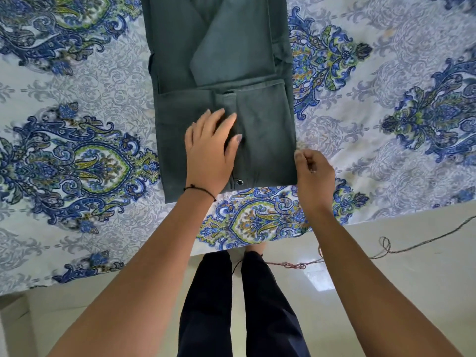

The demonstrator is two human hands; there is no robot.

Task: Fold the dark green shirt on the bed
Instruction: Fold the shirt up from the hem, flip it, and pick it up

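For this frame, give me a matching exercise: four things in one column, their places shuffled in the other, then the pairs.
1 left hand
2 right hand
3 dark green shirt
4 cord

A lying on the floor
B flat on the shirt's near fold
C at the shirt's right edge
D lying on the patterned bedsheet

Pairs: 1-B, 2-C, 3-D, 4-A

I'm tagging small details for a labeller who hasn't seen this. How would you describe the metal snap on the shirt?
On the blue-patterned bedsheet lies the dark green shirt, folded into a long strip. Follow its button band to the near edge, just right of the left hand at the wrist: the snap sits there. It is the only small shiny ring on the plain dark cloth.
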